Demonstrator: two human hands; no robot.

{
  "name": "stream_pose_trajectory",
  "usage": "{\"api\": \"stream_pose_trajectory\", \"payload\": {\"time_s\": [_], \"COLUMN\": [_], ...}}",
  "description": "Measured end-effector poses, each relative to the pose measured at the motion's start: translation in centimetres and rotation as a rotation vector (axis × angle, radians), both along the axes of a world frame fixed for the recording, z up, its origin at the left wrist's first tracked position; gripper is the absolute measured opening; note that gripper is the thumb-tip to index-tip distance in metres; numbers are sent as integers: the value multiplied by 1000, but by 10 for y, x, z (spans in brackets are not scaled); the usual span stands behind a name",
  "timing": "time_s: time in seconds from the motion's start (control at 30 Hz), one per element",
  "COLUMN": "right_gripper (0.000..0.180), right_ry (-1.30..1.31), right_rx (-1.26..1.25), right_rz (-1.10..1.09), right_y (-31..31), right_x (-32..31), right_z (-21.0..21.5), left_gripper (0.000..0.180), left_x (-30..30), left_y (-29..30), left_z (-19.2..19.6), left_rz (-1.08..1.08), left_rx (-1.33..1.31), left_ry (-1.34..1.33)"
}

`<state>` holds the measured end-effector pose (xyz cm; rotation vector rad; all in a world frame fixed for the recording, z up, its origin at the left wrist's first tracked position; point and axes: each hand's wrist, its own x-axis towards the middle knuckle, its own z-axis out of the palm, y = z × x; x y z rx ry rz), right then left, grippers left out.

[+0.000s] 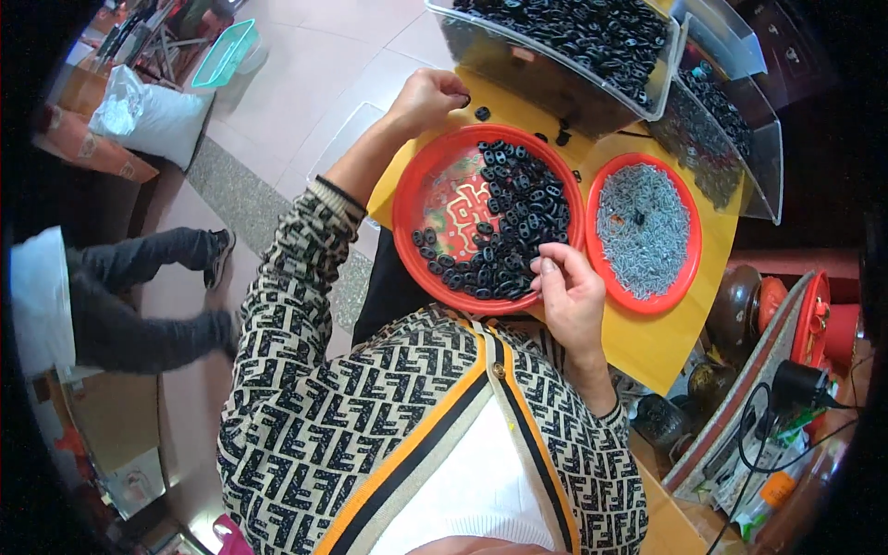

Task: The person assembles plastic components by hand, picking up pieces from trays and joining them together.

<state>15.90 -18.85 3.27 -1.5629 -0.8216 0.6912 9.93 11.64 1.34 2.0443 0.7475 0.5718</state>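
Observation:
Before me a round red tray (pixel 407 264) with a patterned bottom holds many small black oval two-hole pieces (pixel 527 208), heaped mostly on its right side. Beyond the tray's far left rim, my left hand (pixel 427 100) pinches one black oval piece (pixel 462 99) between thumb and fingers. My right hand (pixel 572 296) is over the near right rim, its thumb and forefinger closed together by the black pieces. Whatever is between those fingertips, if anything, is too small to make out. To the right, a red oval tray (pixel 696 245) contains many small silvery screw-like parts (pixel 647 231).
A clear bin (pixel 546 55) of black pieces stands at the back, another clear bin (pixel 758 176) beside it. Loose black pieces (pixel 483 113) lie on the yellow tabletop (pixel 661 347). A white sack (pixel 162 116) and another person's legs (pixel 153 296) are at left.

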Motion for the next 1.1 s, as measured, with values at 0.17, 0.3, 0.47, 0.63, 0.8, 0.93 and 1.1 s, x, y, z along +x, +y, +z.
{"api": "stream_pose_trajectory", "payload": {"time_s": [0.17,0.3,0.47,0.63,0.8,0.93,1.1], "right_gripper": [16,22,29,26,32,32,27], "right_ry": [-641,-824,-909,-932,-838,-878,-835], "right_rx": [68,16,51,194,243,174,232], "right_rz": [160,253,225,100,214,280,233], "right_y": [-17,-20,-12,-10,-20,-16,-8], "right_x": [6,6,6,3,14,13,9], "right_z": [1,-5,-18,-28,-25,-25,-30], "left_gripper": [17,21,24,14,18,25,26], "left_x": [34,35,-5,-90,-127,-121,-107], "left_y": [15,9,-3,-61,-132,-126,-98], "left_z": [-20,-19,-14,-27,-20,-20,-31], "left_rz": [-75,6,129,233,238,216,222], "left_rx": [110,150,83,213,249,194,112], "left_ry": [106,190,45,-127,-45,-42,-103]}}
